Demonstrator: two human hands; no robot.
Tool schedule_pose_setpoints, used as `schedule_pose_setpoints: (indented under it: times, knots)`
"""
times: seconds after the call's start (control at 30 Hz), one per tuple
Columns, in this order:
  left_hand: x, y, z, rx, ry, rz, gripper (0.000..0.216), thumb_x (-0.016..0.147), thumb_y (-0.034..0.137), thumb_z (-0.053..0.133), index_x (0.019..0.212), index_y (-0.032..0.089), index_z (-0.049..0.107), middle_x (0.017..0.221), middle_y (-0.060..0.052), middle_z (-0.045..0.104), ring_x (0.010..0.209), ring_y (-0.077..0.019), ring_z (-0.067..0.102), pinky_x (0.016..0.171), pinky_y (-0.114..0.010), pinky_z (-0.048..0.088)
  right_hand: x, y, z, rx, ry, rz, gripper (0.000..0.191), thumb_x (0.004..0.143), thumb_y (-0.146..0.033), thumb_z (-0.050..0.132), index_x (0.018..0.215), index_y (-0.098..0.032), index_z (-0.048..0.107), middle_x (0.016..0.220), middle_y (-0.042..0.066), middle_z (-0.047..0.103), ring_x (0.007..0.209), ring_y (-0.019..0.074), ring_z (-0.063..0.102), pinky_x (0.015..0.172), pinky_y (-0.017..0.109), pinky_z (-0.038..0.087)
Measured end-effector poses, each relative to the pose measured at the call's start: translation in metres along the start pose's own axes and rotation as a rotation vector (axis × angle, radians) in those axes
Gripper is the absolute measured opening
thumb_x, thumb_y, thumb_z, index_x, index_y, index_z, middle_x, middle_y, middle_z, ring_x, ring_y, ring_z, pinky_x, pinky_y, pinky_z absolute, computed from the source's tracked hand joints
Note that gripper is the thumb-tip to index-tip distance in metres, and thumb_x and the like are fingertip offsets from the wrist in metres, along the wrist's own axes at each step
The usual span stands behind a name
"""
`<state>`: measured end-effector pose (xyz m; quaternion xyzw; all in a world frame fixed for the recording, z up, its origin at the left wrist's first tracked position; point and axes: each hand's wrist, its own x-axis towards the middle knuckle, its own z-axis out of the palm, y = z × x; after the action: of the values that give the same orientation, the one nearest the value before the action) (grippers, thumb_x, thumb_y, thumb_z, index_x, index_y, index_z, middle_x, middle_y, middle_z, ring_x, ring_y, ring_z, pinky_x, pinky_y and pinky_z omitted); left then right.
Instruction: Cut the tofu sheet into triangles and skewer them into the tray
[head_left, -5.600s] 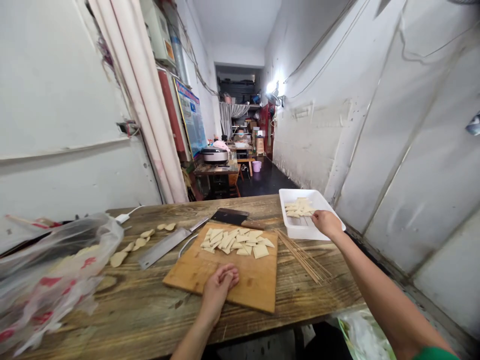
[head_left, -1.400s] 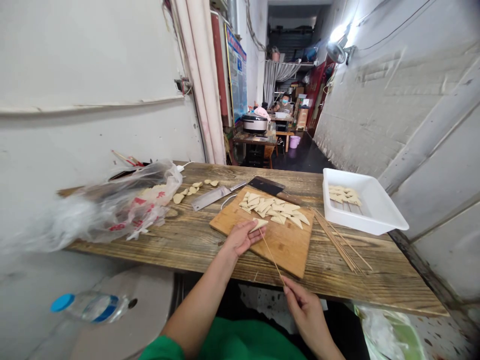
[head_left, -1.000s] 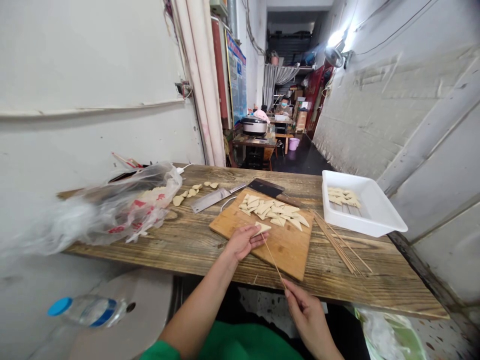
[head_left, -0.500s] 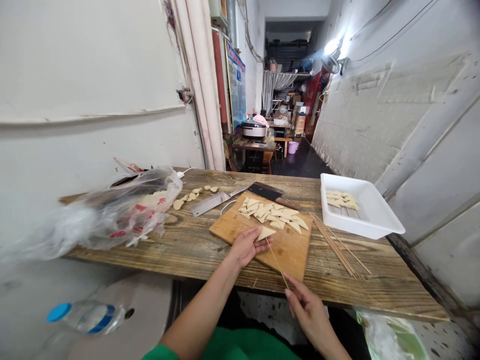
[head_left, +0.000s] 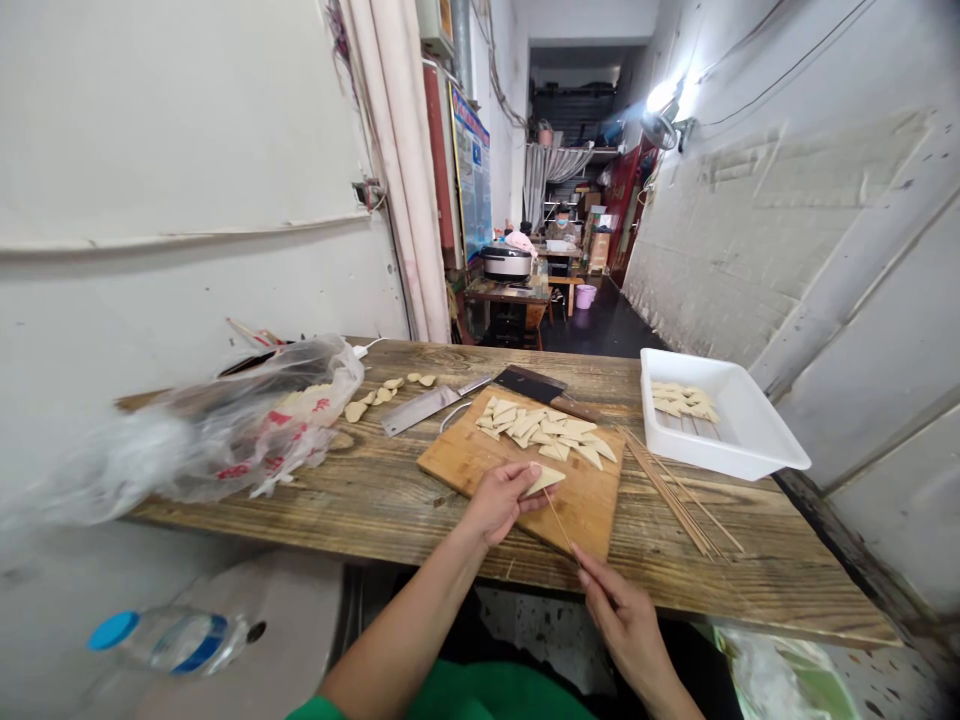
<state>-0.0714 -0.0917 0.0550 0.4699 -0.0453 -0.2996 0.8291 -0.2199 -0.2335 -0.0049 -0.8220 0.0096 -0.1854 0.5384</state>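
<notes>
Over the wooden cutting board (head_left: 461, 455), my left hand (head_left: 499, 502) is closed on a pale triangular slice (head_left: 547, 480), thumb on top and fingers beneath. A thin wooden skewer (head_left: 560, 525) meets the slice's near edge; how deep its tip sits is hidden. My right hand (head_left: 621, 608), past the board's near edge, pinches the skewer's lower part. More pale triangular slices (head_left: 540, 428) lie in a loose pile on the far half of the board.
Beyond the board lie a cleaver (head_left: 532, 383) and a metal blade (head_left: 427, 406). Loose skewers (head_left: 671, 495) rest at right, near a white tray (head_left: 750, 455) holding skewered slices. At left are a plastic bag (head_left: 262, 430) and small pale pieces (head_left: 358, 408). A person (head_left: 562, 222) sits far back.
My left hand and the slice have shifted slightly right and toward me. Less of the skewer shows between the slice and my right hand, which has moved slightly.
</notes>
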Motion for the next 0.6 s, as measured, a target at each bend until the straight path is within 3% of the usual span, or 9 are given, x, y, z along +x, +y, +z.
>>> schedule_pose_setpoints:
  times: [0.13, 0.33, 0.5, 0.6]
  knots:
    - [-0.004, -0.001, 0.004, 0.001, 0.000, -0.004, 0.034, 0.064, 0.031, 0.079, 0.087, 0.008, 0.068, 0.085, -0.011, 0.071, 0.076, -0.0178, 0.067, 0.071, -0.028, 0.056, -0.003, 0.007, -0.001, 0.032, -0.003, 0.026, 0.032, 0.086, -0.033, 0.054, 0.115, -0.027, 0.065, 0.111, 0.005, 0.068, 0.095, 0.0210, 0.067, 0.087, 0.032, 0.051]
    - [-0.007, -0.004, 0.008, 0.007, -0.019, -0.010, 0.037, 0.062, 0.034, 0.080, 0.085, 0.008, 0.068, 0.087, -0.012, 0.070, 0.078, -0.0183, 0.067, 0.073, -0.029, 0.055, -0.003, 0.014, 0.000, 0.037, 0.012, 0.024, 0.032, 0.086, -0.034, 0.054, 0.115, -0.026, 0.066, 0.107, 0.005, 0.070, 0.088, 0.0205, 0.068, 0.076, 0.028, 0.054]
    - [-0.011, -0.002, 0.010, 0.018, -0.031, -0.005, 0.041, 0.060, 0.037, 0.081, 0.087, 0.008, 0.069, 0.088, -0.011, 0.071, 0.078, -0.0178, 0.066, 0.074, -0.029, 0.055, -0.004, 0.016, 0.002, 0.066, 0.008, 0.060, 0.035, 0.086, -0.036, 0.053, 0.116, -0.023, 0.065, 0.076, 0.004, 0.071, 0.056, 0.0133, 0.060, 0.054, 0.021, 0.051]
    - [-0.013, -0.001, 0.013, 0.015, -0.028, -0.004, 0.043, 0.057, 0.039, 0.082, 0.086, 0.009, 0.069, 0.084, -0.010, 0.071, 0.077, -0.0182, 0.066, 0.074, -0.029, 0.054, -0.005, 0.016, 0.004, 0.082, 0.025, 0.074, 0.036, 0.086, -0.037, 0.054, 0.116, -0.022, 0.065, 0.078, 0.004, 0.071, 0.052, 0.0114, 0.056, 0.051, 0.020, 0.048]
